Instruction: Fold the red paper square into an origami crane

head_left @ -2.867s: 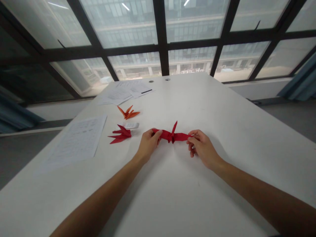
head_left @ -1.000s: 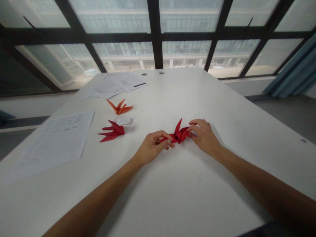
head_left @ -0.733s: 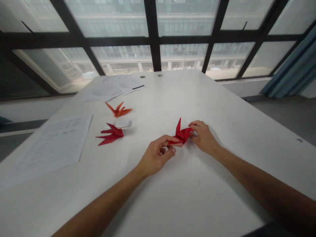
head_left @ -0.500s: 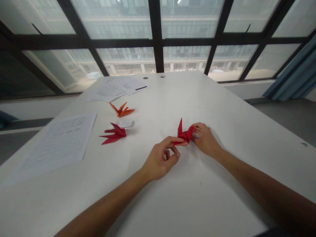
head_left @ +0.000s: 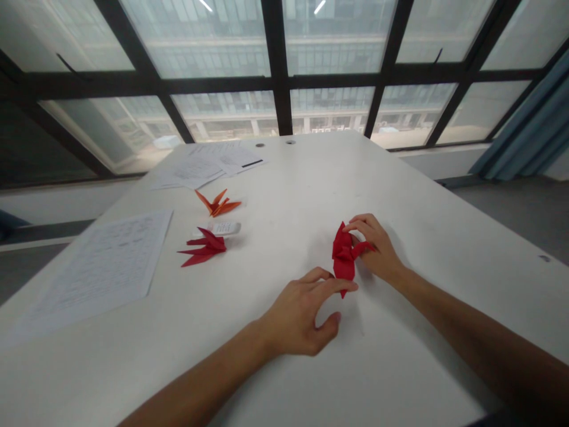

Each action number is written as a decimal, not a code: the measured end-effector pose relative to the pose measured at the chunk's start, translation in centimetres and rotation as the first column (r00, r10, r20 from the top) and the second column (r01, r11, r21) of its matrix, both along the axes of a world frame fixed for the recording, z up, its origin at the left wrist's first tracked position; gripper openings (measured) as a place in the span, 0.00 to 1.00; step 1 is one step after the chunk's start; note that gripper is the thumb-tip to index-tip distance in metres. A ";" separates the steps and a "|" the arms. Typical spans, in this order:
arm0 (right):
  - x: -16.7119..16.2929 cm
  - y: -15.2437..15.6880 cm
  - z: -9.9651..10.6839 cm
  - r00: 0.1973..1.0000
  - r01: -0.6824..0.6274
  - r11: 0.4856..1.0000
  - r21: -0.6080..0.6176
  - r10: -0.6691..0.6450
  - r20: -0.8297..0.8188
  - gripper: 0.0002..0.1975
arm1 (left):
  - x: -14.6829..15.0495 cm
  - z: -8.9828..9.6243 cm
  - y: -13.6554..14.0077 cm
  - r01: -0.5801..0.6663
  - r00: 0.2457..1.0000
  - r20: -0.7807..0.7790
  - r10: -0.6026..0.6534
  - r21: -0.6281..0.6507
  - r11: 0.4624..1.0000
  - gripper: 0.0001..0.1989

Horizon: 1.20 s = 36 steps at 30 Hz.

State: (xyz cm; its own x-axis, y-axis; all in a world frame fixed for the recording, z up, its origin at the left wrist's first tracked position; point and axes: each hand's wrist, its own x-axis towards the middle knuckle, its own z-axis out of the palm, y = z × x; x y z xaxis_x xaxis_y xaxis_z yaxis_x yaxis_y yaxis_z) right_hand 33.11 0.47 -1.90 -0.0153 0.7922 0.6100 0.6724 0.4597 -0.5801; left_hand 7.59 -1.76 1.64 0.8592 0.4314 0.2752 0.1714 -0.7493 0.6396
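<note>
A red origami crane (head_left: 343,255) is held up just above the white table (head_left: 284,225), its wings spread toward and away from me. The fingers of my right hand (head_left: 376,246) grip it at the far wing from the right side, and the paper partly hides them. My left hand (head_left: 306,308) reaches in from the lower left. Its index finger lies across the near wing, while its thumb stands apart, touching nothing. Farther left rest a dark red origami crane (head_left: 207,248) and an orange origami crane (head_left: 217,204).
Beside the dark red crane lies a small whitish object with writing (head_left: 226,228). A printed sheet (head_left: 111,255) covers part of the left side, with more papers (head_left: 200,166) at the far left. Tall windows (head_left: 333,110) stand behind the table.
The red crane has turned, so its wings now run near to far, and it sits slightly lower in view. My left hand has moved right and nearer, its thumb spreading away from the fingers.
</note>
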 end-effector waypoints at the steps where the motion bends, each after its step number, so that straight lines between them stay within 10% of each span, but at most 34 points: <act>1: 0.0 0.0 0.0 1.000 -0.012 1.000 -0.001 0.012 -0.010 0.11 | 0.0 -0.1 0.0 0.012 1.000 -0.004 -0.012 0.011 1.000 0.31; 17: 0.2 0.8 -1.1 0.997 -0.023 1.000 -0.012 0.022 -0.075 0.12 | -0.1 -0.7 0.1 0.030 0.998 0.048 -0.032 0.029 0.999 0.37; 23: 0.3 1.0 -1.2 0.997 0.064 0.998 -0.018 -0.065 -0.042 0.10 | -0.4 -0.9 1.1 -0.066 0.956 0.269 0.120 -0.202 0.977 0.21; 30: -1.1 -0.1 0.0 0.996 0.078 0.994 -0.072 -0.074 0.056 0.06 | -1.2 -1.4 4.7 -0.155 0.690 0.385 0.613 -0.749 0.644 0.10; 36: -2.1 -0.8 0.7 1.000 0.017 0.990 -0.137 -0.018 -0.004 0.06 | -1.6 -1.4 6.3 -0.167 0.542 0.290 0.788 -0.883 0.439 0.23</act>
State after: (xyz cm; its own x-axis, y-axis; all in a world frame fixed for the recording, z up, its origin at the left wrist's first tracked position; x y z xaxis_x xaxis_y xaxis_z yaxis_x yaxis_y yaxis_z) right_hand 31.06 -0.28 -1.22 0.0022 0.8682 0.4962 0.6762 0.3643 -0.6404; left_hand 6.03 4.49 0.24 0.1674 0.9854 -0.0298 -0.3083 0.0810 0.9478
